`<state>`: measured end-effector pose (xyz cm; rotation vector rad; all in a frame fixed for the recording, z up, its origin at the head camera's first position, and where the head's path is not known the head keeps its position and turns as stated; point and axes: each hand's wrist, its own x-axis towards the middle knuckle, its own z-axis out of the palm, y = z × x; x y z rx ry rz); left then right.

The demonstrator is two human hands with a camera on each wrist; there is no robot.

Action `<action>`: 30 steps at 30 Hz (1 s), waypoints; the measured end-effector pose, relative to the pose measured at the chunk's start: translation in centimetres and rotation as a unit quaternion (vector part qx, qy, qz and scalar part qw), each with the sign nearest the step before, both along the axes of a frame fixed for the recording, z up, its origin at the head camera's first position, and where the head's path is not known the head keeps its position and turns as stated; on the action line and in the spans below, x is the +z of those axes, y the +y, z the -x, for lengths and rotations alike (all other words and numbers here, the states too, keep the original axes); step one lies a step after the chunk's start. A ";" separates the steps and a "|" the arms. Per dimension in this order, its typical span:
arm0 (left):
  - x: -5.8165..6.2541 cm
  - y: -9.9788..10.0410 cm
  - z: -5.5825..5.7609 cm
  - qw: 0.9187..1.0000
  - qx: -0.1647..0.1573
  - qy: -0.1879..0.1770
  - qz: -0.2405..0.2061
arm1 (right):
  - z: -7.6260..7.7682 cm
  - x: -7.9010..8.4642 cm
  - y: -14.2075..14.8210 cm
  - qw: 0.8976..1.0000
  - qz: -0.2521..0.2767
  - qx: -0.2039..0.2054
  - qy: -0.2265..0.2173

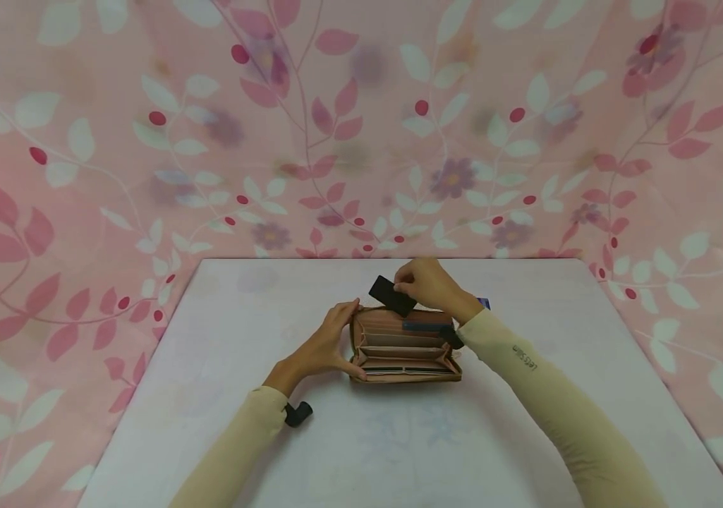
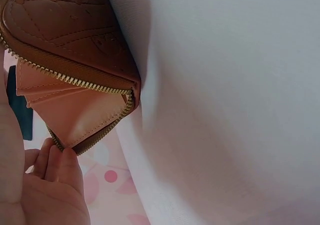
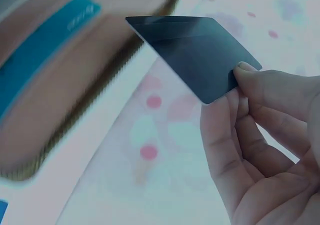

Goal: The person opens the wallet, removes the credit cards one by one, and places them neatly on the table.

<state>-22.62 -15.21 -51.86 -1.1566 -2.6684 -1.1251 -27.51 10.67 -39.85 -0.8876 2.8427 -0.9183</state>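
A brown zip-around wallet (image 1: pixel 408 376) stands unzipped on the white table, its compartments facing up. My left hand (image 1: pixel 326 344) grips its left end, thumb on the near side and fingers on the far side; the left wrist view shows the quilted brown cover (image 2: pixel 65 20) and the brass zip (image 2: pixel 75 80). Above the wallet's far edge, my right hand (image 1: pixel 434 286) pinches a black card (image 1: pixel 389 295) between thumb and fingers. In the right wrist view the dark card (image 3: pixel 195 55) is apart from the wallet. A blue card (image 3: pixel 50 45) sits in a slot inside the wallet.
Partly hidden behind the right wrist, a small blue item (image 1: pixel 484 303) lies on the white table (image 1: pixel 526 451). A pink floral cloth (image 1: pixel 361 141) hangs behind the table and at both sides. Small black devices (image 1: pixel 298 414) are worn at the wrists.
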 end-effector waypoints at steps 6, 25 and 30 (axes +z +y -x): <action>-0.1 0.0 0.1 1.000 -0.003 0.003 0.006 | 1.0 0.4 3.6 0.997 0.025 -0.063 -0.031; 0.0 0.0 -0.1 1.000 0.000 -0.005 0.009 | 0.6 -6.4 18.8 0.951 0.062 -0.274 -0.126; 0.0 0.1 0.0 1.000 -0.005 -0.003 0.003 | 0.0 -7.9 21.1 0.939 0.069 -0.286 -0.177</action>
